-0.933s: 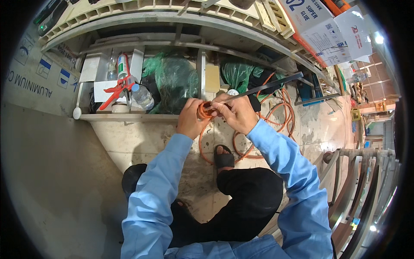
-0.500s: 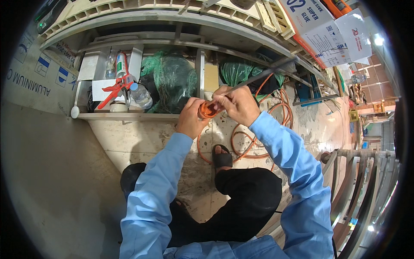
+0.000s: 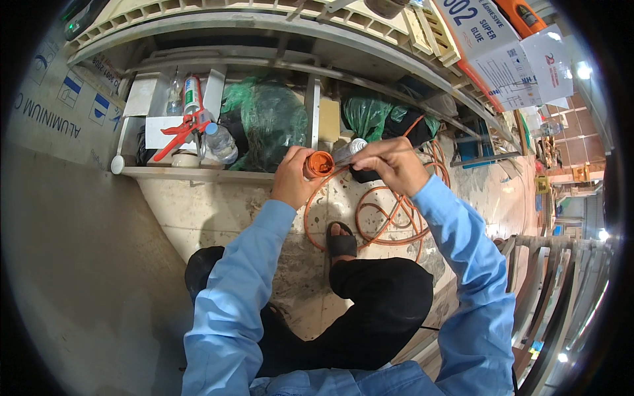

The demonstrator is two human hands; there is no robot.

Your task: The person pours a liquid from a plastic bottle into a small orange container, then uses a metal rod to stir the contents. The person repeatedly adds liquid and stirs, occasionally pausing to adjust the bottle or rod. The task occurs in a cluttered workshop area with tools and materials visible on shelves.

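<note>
My left hand (image 3: pixel 295 179) is wrapped around a small open jar (image 3: pixel 320 164) of orange paste-like stuff, its mouth tilted up toward me. Just right of the jar, my right hand (image 3: pixel 394 166) is closed in a pinch on a thin stick-like tool (image 3: pixel 343 167), of which only a short length shows near the jar's rim. The tool's exact kind is too small to make out. Behind the right fingertips stands a container with a white top (image 3: pixel 351 150).
A low metal rack (image 3: pixel 218 173) ahead holds a red caulking gun (image 3: pixel 185 132), a clear bottle (image 3: pixel 222 143) and green plastic bags (image 3: pixel 274 119). An orange hose (image 3: pixel 370 239) coils on the floor. A cardboard box (image 3: pixel 492 59) sits up right; metal bars (image 3: pixel 548 297) stand at right.
My right hand has drawn back to the right, away from the jar's mouth. A long grey bar-like tool slanting up from that hand no longer shows that way. The left hand still holds the jar.
</note>
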